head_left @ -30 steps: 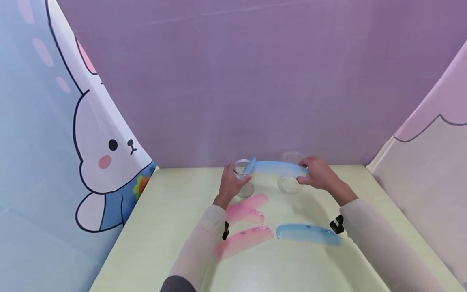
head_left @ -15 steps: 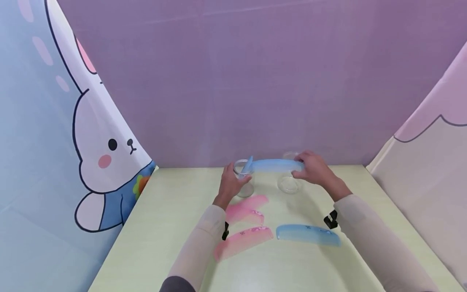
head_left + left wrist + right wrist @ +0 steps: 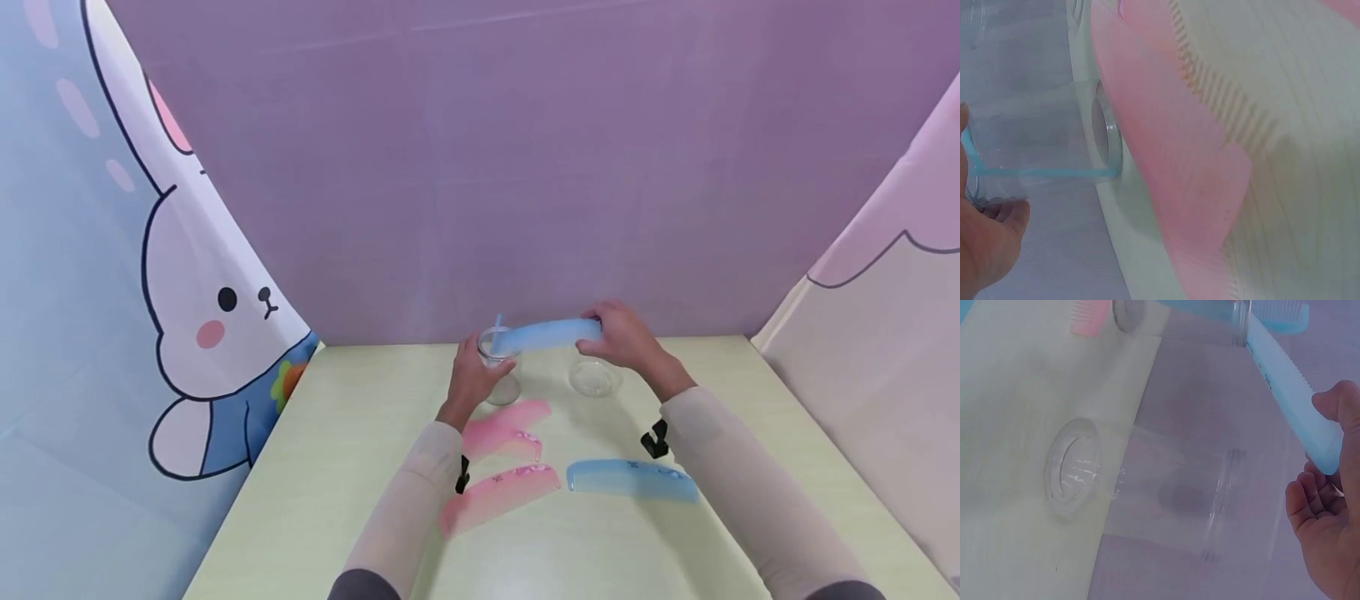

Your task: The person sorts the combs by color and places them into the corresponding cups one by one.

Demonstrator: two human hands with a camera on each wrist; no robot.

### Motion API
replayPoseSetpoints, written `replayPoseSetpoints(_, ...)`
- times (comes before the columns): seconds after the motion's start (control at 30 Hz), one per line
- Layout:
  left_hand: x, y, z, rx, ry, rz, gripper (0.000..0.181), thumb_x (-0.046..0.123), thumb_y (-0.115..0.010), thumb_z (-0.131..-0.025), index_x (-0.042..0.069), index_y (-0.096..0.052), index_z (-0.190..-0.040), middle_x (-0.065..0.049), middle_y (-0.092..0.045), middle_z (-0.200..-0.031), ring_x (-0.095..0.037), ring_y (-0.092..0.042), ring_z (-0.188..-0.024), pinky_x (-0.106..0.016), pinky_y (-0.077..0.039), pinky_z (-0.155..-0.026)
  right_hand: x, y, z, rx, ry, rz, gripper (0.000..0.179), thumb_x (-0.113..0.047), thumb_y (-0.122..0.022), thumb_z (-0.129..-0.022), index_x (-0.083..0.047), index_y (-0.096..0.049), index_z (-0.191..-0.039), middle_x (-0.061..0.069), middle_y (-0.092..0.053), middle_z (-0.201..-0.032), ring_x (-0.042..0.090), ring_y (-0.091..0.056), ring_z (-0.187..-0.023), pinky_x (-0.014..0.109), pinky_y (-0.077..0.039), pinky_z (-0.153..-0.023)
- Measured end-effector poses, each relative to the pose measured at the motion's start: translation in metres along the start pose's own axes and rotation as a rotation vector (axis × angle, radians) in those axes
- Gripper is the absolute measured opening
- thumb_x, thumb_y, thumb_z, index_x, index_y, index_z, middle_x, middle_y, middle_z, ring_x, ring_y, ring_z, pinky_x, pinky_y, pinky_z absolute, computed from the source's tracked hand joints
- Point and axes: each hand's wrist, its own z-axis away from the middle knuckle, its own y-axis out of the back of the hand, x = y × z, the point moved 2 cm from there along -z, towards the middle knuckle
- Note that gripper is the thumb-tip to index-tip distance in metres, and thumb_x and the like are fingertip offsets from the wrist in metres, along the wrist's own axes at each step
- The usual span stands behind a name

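My left hand (image 3: 472, 377) grips a clear jar (image 3: 504, 388) near its rim; the jar stands at the back of the table. Inside it is one blue comb (image 3: 1047, 173), whose end sticks up above the mouth. With thumb and fingers, my right hand (image 3: 622, 337) pinches the end of a second blue comb (image 3: 1297, 406), held nearly level and raised above the table. The far end of that comb overlaps the jar's mouth in the head view and reaches right to the rim in the right wrist view.
Another clear jar (image 3: 1172, 494) stands to the right, below my right hand. Two pink combs (image 3: 506, 421) overlap in front of the held jar. Closer to me lie a pink comb (image 3: 502, 500) and a blue comb (image 3: 632, 481). A purple cloth (image 3: 480, 167) hangs behind the table.
My right hand has moved left, bringing the held comb's far end over to the jar's mouth. The comb in the jar now stands more upright. My left hand has stayed on the jar.
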Motion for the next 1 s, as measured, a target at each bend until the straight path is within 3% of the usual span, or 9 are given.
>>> replayPoseSetpoints(0.4, 0.001, -0.002, -0.002, 0.004, 0.024, -0.025, 0.088, 0.041, -0.083, -0.083, 0.005, -0.040, -0.152, -0.016, -0.052, -0.144, -0.034, -0.053, -0.132, -0.050, -0.045, -0.113, -0.022, -0.006, -0.016, 0.083, -0.048, -0.062, 0.056, -0.029, -0.078, -0.087, 0.004, -0.063, -0.130, 0.020, -0.066, -0.115, 0.032, -0.063, -0.101, 0.047, -0.056, -0.088)
replayPoseSetpoints(0.6, 0.000, -0.003, -0.001, 0.004, 0.018, -0.028, 0.087, 0.040, -0.084, -0.083, 0.005, -0.042, -0.150, -0.016, -0.054, -0.140, -0.033, -0.055, -0.129, -0.050, -0.047, -0.110, -0.036, -0.013, -0.020, 0.133, 0.001, -0.161, 0.060, -0.021, -0.079, -0.088, 0.006, -0.058, -0.137, 0.021, -0.068, -0.114, 0.034, -0.067, -0.098, 0.047, -0.058, -0.087)
replayPoseSetpoints(0.83, 0.002, -0.004, 0.001, 0.007, 0.014, -0.024, 0.085, 0.039, -0.084, -0.083, 0.002, -0.044, -0.148, -0.018, -0.055, -0.138, -0.034, -0.057, -0.126, -0.050, -0.048, -0.109, -0.038, -0.015, -0.020, 0.107, 0.023, -0.241, 0.061, -0.015, -0.077, -0.089, 0.005, -0.053, -0.142, 0.020, -0.068, -0.121, 0.037, -0.069, -0.104, 0.049, -0.058, -0.092)
replayPoseSetpoints(1.0, 0.004, -0.003, 0.000, 0.005, 0.026, -0.025, 0.084, 0.039, -0.084, -0.083, 0.003, -0.044, -0.148, -0.018, -0.054, -0.139, -0.034, -0.055, -0.128, -0.050, -0.047, -0.110, -0.040, -0.017, -0.019, 0.026, 0.072, -0.304, 0.061, -0.014, -0.073, -0.092, 0.001, -0.050, -0.146, 0.022, -0.063, -0.135, 0.039, -0.067, -0.113, 0.051, -0.056, -0.097)
